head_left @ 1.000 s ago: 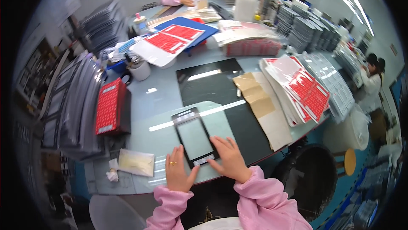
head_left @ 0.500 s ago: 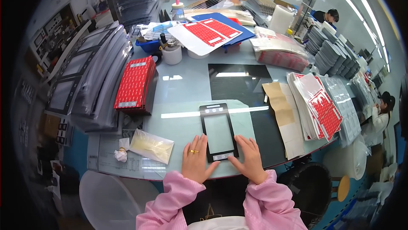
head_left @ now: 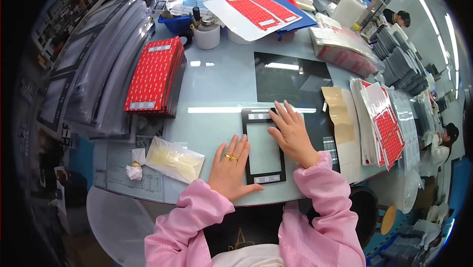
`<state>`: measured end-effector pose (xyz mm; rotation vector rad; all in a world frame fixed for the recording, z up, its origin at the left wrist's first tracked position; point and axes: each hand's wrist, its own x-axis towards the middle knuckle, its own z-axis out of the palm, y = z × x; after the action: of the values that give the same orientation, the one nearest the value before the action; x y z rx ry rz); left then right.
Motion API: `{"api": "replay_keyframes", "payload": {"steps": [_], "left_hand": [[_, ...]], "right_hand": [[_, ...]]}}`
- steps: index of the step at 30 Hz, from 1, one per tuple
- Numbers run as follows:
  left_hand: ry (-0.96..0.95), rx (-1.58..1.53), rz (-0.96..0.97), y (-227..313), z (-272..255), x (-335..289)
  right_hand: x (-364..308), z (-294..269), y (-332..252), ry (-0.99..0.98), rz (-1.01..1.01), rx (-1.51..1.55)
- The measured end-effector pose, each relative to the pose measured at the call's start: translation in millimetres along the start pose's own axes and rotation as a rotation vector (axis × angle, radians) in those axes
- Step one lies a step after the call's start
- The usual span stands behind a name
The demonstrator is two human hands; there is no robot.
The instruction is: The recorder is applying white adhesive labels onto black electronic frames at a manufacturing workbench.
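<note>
The worktop (head_left: 212,82) carries the black-framed panel (head_left: 263,151), lying flat near the front edge. Left grip (head_left: 227,172), at its left edge, and right grip (head_left: 292,138), over its upper right: spread, pinching nothing. Advisable: steady the edges with light, even pressure. Pale end strips (head_left: 266,179): markings illegible.

Black-bordered rectangular panel (head_left: 266,178) | pale-marked end bands | middle looks see-through from here, perhaps clear film | lying flat, nearly upright lengthwise | on tabletop (head_left: 212,89), near front edge
</note>
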<state>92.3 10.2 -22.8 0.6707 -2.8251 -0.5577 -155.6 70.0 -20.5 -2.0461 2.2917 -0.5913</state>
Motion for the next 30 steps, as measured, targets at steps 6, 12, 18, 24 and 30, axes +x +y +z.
{"api": "replay_keyframes", "payload": {"steps": [6, 12, 18, 24, 30], "left_hand": [[-0.037, -0.004, -0.011, -0.1, -7.9, 0.8], [-0.032, -0.033, -0.004, -0.7, -7.2, 1.5], [-0.036, -0.028, -0.015, -1.3, -4.1, -0.5], [-0.02, 0.039, -0.017, -3.8, 1.2, 3.3], [0.178, -0.093, -0.067, 3.5, 7.3, -16.1]], "right_hand": [[26.0, 10.9, -26.5, -0.094, -0.136, -0.103], [30.4, 9.3, -19.2, -0.111, -0.082, -0.047], [-3.3, -13.7, 13.3, -0.081, 0.042, -0.217], [-63.6, -31.1, -8.1, 0.109, 0.084, 0.081], [-136.5, -25.7, -46.5, 0.118, 0.111, 0.208]]}}
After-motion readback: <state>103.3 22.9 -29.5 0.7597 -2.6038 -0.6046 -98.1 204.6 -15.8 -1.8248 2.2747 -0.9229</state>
